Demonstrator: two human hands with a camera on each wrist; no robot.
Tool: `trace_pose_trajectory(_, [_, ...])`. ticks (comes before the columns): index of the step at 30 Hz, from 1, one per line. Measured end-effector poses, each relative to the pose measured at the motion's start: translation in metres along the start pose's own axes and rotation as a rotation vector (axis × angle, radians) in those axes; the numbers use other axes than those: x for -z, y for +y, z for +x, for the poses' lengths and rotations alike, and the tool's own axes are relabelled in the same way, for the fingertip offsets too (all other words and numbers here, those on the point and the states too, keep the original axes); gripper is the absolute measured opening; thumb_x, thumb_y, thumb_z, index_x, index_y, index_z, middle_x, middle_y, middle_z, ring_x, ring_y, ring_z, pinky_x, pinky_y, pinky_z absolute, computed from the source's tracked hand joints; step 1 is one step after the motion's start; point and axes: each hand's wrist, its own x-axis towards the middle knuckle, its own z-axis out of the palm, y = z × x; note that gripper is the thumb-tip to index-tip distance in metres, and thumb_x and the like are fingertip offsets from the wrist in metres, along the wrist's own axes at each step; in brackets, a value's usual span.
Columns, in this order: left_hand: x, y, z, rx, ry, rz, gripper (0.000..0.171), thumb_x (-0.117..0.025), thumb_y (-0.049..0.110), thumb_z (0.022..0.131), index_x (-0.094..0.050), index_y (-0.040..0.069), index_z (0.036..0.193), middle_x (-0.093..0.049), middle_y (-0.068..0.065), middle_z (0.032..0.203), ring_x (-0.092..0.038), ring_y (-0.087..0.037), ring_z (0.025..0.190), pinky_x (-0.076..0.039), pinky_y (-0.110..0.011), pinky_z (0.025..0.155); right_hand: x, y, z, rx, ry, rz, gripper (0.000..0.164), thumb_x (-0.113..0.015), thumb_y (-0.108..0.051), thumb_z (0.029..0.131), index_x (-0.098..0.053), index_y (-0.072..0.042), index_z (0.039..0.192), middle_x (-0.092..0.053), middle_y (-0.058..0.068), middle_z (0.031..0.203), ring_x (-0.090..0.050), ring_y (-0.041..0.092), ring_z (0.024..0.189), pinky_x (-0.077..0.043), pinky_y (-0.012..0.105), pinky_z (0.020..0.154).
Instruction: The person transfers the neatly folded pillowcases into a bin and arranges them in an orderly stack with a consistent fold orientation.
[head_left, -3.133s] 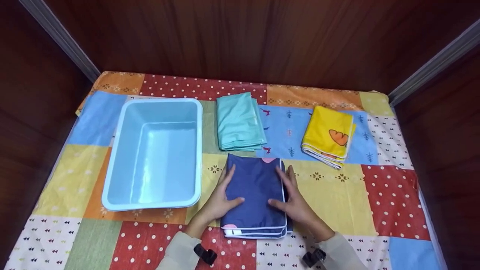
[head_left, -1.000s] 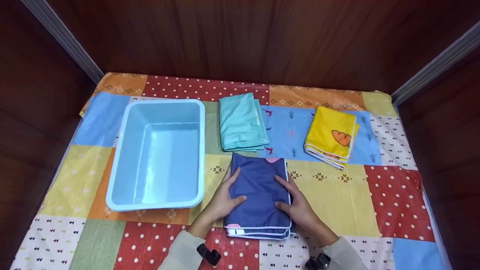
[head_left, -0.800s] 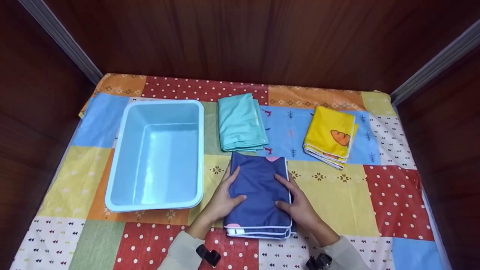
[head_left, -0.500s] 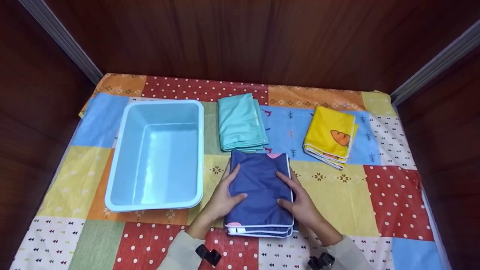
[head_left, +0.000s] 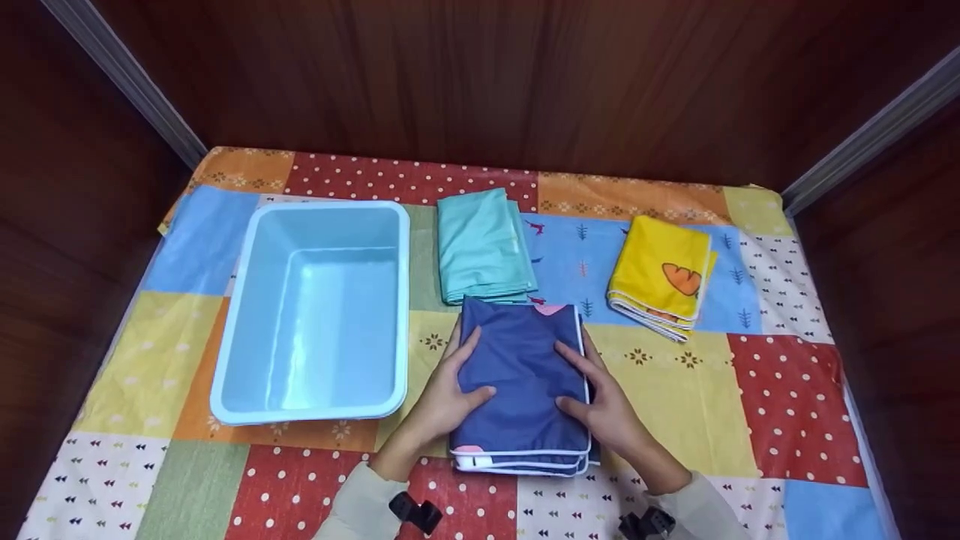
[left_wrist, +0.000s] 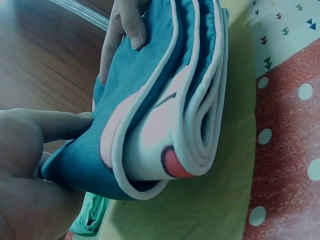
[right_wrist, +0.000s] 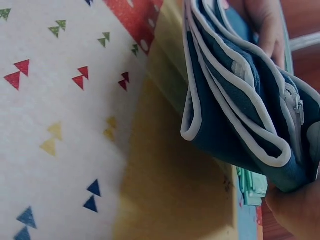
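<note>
A folded navy cloth cover [head_left: 521, 375] with white piping and pink patches is held between my hands at the front middle. My left hand [head_left: 439, 397] grips its left side, thumb on top and the other fingers down along the edge. On the opposite side my right hand [head_left: 611, 412] grips it likewise, thumb and forefinger on the upper face. In the left wrist view the stacked layers of the cover [left_wrist: 75, 170] bulge open at the near end, close over the tablecloth. A zipper [right_wrist: 300, 107] shows among the folds in the right wrist view.
A light blue plastic basin [head_left: 401, 315] stands left of the cover with nothing in it. Just behind the cover lies a folded mint-green cloth [head_left: 480, 244]. A folded yellow cloth [head_left: 660, 262] with a carrot print lies at the back right. Brown wooden panels [head_left: 480, 82] surround the patchwork tablecloth [head_left: 675, 405].
My fingers, earlier spread beside the cover, have closed in and tucked under its sides. The cover has shifted slightly right and away from me, nearer the mint-green cloth.
</note>
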Motion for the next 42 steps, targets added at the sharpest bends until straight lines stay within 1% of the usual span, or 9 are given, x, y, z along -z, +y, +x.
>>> trace_pose_trajectory(6, [0.001,0.012,-0.001,-0.002,0.003,0.008,0.084,-0.073,-0.005,0.085,-0.028,-0.005,0.157,0.001,-0.022,0.169,-0.001,-0.039,0.154,-0.018,-0.051,0.123,0.004,-0.012,0.0,-0.009,-0.001,-0.005,0.073,-0.066,0.017,0.082,-0.049,-0.003,0.15,-0.003,0.014,0.171,0.001,0.033,0.155,-0.016,0.007,0.11])
trace_pose_trajectory(12, [0.0,0.026,-0.002,-0.006,0.017,0.014,0.084,-0.073,-0.006,0.084,-0.029,-0.009,0.155,0.0,-0.027,0.167,-0.002,-0.044,0.153,-0.016,-0.056,0.122,0.009,-0.025,-0.001,-0.039,-0.014,0.006,0.072,-0.066,0.016,0.083,-0.048,-0.002,0.15,-0.003,0.015,0.171,0.001,0.033,0.155,-0.018,0.007,0.108])
trace_pose_trajectory(16, [-0.001,0.035,-0.004,0.003,0.024,0.023,0.083,-0.073,-0.005,0.085,-0.029,-0.008,0.156,0.0,-0.024,0.168,-0.003,-0.042,0.154,-0.016,-0.054,0.122,0.013,-0.034,-0.003,-0.07,-0.015,0.024,0.071,-0.066,0.014,0.084,-0.048,-0.003,0.151,-0.003,0.014,0.171,0.001,0.032,0.155,-0.021,0.007,0.107])
trace_pose_trajectory(18, [-0.002,0.038,-0.006,0.01,0.026,0.024,0.083,-0.072,-0.004,0.086,-0.028,-0.007,0.156,0.0,-0.022,0.169,-0.003,-0.041,0.154,-0.016,-0.053,0.123,0.014,-0.039,-0.004,-0.078,-0.018,0.025,0.071,-0.067,0.014,0.084,-0.048,-0.003,0.151,-0.003,0.014,0.171,0.001,0.032,0.155,-0.021,0.007,0.107])
trace_pose_trajectory(22, [-0.001,0.045,-0.008,0.013,0.026,0.022,0.083,-0.073,-0.004,0.086,-0.028,-0.007,0.156,0.0,-0.023,0.169,-0.003,-0.041,0.154,-0.017,-0.053,0.122,0.016,-0.046,-0.005,-0.081,-0.022,0.036,0.071,-0.067,0.014,0.084,-0.049,-0.003,0.15,-0.004,0.013,0.171,0.0,0.031,0.155,-0.022,0.007,0.107])
trace_pose_trajectory(29, [0.001,0.057,-0.009,0.046,0.026,0.018,0.083,-0.073,-0.003,0.086,-0.029,-0.007,0.156,-0.001,-0.022,0.169,-0.005,-0.041,0.154,-0.019,-0.053,0.122,0.019,-0.057,-0.008,-0.106,-0.042,0.063,0.072,-0.066,0.014,0.085,-0.047,-0.004,0.152,-0.004,0.01,0.171,-0.001,0.028,0.155,-0.026,0.01,0.107])
trace_pose_trajectory(36, [0.006,0.072,-0.01,0.109,0.062,0.001,0.084,-0.074,-0.004,0.084,-0.031,-0.006,0.156,-0.003,-0.022,0.169,-0.006,-0.043,0.153,-0.02,-0.055,0.121,0.021,-0.07,-0.006,-0.131,-0.051,0.058,0.073,-0.068,0.012,0.085,-0.047,-0.007,0.153,-0.004,0.008,0.171,-0.003,0.027,0.155,-0.028,0.01,0.106])
trace_pose_trajectory(39, [0.009,0.076,-0.011,0.114,0.075,0.004,0.084,-0.074,-0.006,0.083,-0.031,-0.007,0.155,-0.003,-0.022,0.169,-0.006,-0.044,0.153,-0.02,-0.056,0.121,0.019,-0.076,-0.005,-0.124,-0.056,0.064,0.073,-0.069,0.011,0.085,-0.048,-0.007,0.152,-0.004,0.007,0.171,-0.003,0.026,0.155,-0.027,0.01,0.107])
trace_pose_trajectory(42, [0.013,0.08,-0.01,0.111,0.072,0.002,0.084,-0.074,-0.007,0.083,-0.03,-0.007,0.155,-0.003,-0.023,0.169,-0.006,-0.044,0.153,-0.02,-0.055,0.121,0.018,-0.082,-0.003,-0.11,-0.055,0.065,0.071,-0.069,0.01,0.085,-0.048,-0.006,0.152,-0.004,0.008,0.171,-0.004,0.027,0.154,-0.026,0.01,0.108])
